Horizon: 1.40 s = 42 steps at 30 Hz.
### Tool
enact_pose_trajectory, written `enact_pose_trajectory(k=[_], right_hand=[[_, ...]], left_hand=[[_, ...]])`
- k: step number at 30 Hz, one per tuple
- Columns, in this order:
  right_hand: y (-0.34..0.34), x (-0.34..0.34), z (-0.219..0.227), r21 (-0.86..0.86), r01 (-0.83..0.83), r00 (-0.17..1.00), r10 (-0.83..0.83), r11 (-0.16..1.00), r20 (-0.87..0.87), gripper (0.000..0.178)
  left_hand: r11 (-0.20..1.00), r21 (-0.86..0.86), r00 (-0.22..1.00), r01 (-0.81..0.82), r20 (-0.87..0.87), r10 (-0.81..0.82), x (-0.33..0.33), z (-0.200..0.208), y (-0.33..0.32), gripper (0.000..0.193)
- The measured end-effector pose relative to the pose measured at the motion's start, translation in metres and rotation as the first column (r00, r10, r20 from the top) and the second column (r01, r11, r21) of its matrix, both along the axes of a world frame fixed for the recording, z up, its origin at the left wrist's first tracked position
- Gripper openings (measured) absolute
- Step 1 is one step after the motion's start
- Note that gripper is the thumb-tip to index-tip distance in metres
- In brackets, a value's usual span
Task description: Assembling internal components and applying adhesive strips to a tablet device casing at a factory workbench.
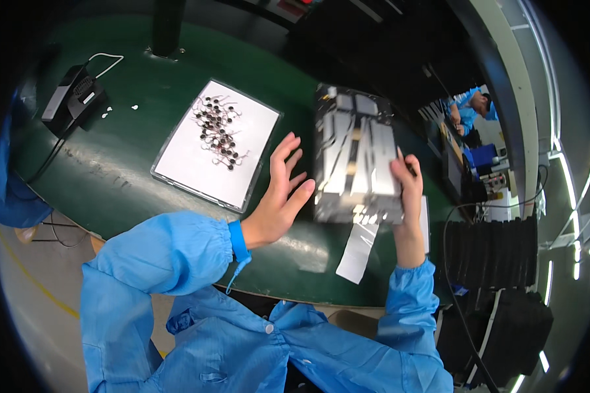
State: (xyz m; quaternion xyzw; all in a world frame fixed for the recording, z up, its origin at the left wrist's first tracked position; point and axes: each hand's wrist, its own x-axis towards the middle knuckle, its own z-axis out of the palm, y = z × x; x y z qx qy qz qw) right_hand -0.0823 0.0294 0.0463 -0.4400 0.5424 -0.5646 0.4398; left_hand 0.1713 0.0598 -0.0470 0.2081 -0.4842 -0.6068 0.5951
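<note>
Your blue jacket [246, 347] fills the lower middle of the frame. Rightward across the green desk [131, 134], you have a black device [75, 98] at upper left, then a white-faced tray [200, 175] left of centre, bearing small black discs [212, 123] with thin wires. Your left grip [273, 204], mid-frame, is spread wide and empty beside a blurred silver-and-black case [337, 150] right of centre, whose right edge your right grip [410, 185] clasps; below it lies a pale strip [357, 254].
</note>
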Motion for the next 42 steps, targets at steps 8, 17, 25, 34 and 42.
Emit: enact_pose_trajectory(k=[8, 17, 25, 34, 42], right_hand=[[-0.221, 0.074, -0.039, -0.019, 0.106, 0.991, -0.104, 0.994, 0.090, 0.051], [-0.326, 0.190, -0.137, -0.256, 0.205, 0.973, -0.224, 0.945, -0.049, 0.039], [-0.274, 0.141, -0.064, -0.435, -0.088, 0.993, 0.044, 0.896, -0.110, 0.025], [-0.287, -0.005, 0.083, -0.356, -0.013, 0.810, -0.199, 0.934, -0.552, 0.030], [-0.394, -0.034, 0.132, -0.135, 0.210, 0.839, -0.250, 0.968, -0.484, 0.048]], left_hand=[[0.979, 0.089, 0.970, 0.184, 0.144, -0.195, -0.007, -0.019, 0.002, 0.055], [0.965, 0.028, 0.935, 0.259, 0.243, -0.258, -0.007, -0.020, 0.004, 0.046], [0.954, -0.051, 0.907, 0.295, 0.328, -0.263, 0.012, 0.004, 0.007, 0.045], [0.917, -0.288, 0.916, 0.275, 0.368, -0.159, 0.027, 0.176, -0.074, 0.019], [0.937, -0.286, 0.865, -0.203, 0.395, 0.308, 0.026, 0.219, -0.438, 0.031]])
